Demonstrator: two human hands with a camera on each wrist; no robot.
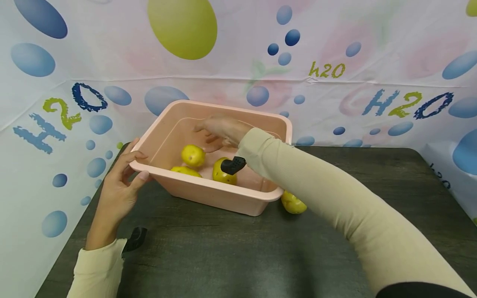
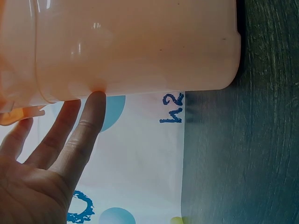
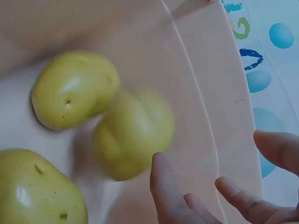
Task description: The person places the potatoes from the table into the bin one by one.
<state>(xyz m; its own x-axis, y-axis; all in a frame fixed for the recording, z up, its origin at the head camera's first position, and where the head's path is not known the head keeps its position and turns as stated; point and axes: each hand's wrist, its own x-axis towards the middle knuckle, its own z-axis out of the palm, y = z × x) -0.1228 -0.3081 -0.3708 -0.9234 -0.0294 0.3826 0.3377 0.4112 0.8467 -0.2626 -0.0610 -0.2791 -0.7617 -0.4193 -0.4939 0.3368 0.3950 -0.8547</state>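
Note:
A pink plastic tub [image 1: 216, 187] stands on the dark table and holds three yellow potatoes [image 1: 193, 155]. My left hand [image 1: 118, 192] grips the tub's left front corner, thumb at the front rim and forefinger over the edge. From the left wrist, fingers [image 2: 77, 135] of that hand show against the tub's outer wall. Inside the tub, my right hand [image 1: 222, 129] is above the potatoes with its fingers spread and nothing held. The right wrist view has one fingertip [image 3: 161, 163] right at the edge of a blurred potato [image 3: 135, 135].
Another yellow potato [image 1: 293, 203] lies on the table [image 1: 208, 252] just outside the tub's right front corner, partly behind my right sleeve. A white sheet [image 1: 231, 37] with coloured ovals and lettering hangs behind and beside the table.

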